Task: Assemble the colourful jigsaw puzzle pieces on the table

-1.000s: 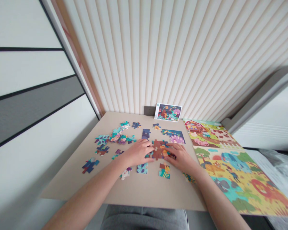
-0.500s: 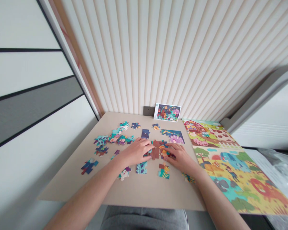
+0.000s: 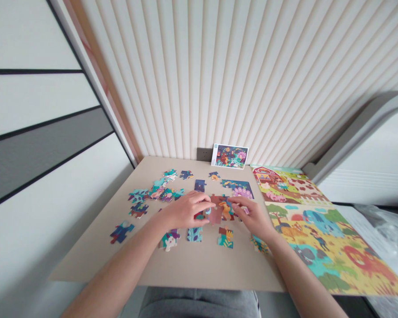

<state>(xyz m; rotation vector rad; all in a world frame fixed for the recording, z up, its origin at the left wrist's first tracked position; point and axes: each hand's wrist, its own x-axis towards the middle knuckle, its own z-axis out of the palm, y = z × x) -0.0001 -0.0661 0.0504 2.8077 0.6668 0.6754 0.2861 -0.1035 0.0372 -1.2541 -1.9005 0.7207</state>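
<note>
My left hand (image 3: pixel 191 209) curves over the left end of a joined group of jigsaw pieces (image 3: pixel 215 211). Its thumb and forefinger bracket a dark red and teal piece (image 3: pixel 200 215). At the group's other end, beside an orange figure, my right hand (image 3: pixel 250 215) has its thumb and forefinger close together on the upper right edge. Both palms hide part of the pieces. Below the group lie a teal leaf-pattern piece (image 3: pixel 194 234) and a piece with a yellow plant (image 3: pixel 225 238). A white animal shows on another piece (image 3: pixel 170 240) by my left wrist.
A picture card (image 3: pixel 230 156) leans against the ribbed wall. Joined pieces with a purple creature (image 3: pixel 240 188) lie behind my right hand. Loose pieces (image 3: pixel 166 191) are heaped at the left. Farm (image 3: pixel 281 184) and savanna (image 3: pixel 328 240) puzzles cover the right side.
The fingers of my right hand have drawn together at the group's edge. My left thumb and forefinger are farther apart, showing more of the piece between them. The view has shifted slightly.
</note>
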